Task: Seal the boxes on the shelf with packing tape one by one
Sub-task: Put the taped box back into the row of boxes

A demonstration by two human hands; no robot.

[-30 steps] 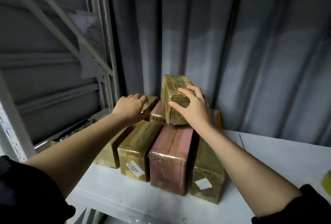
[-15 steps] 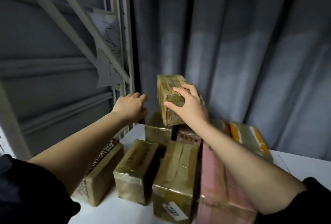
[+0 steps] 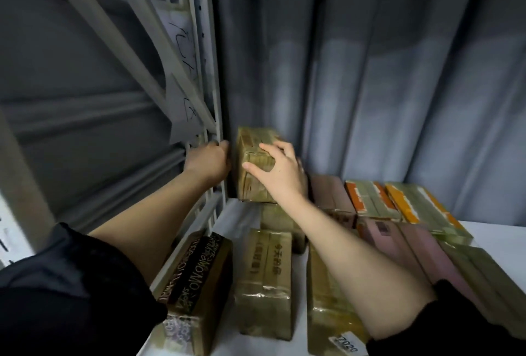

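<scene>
Boxes lie taped in rows on the white shelf [image 3: 495,239], one held up at the back left corner.

Nearest, three flat boxes lie side by side with their long axes running away from the camera: a black-lettered box [image 3: 196,284], a tan box [image 3: 266,284] and a labelled box [image 3: 331,316]. Further right sit pink boxes [image 3: 398,244] and orange-striped boxes [image 3: 398,202]. Beyond them, the held box [image 3: 252,162] stands raised on end, long axis nearly upright, above a lower box. The right hand [image 3: 284,170] grips its front face with spread, curled fingers. The left hand [image 3: 209,159] is beside it at the shelf upright [image 3: 212,71]; its grip cannot be told.
</scene>
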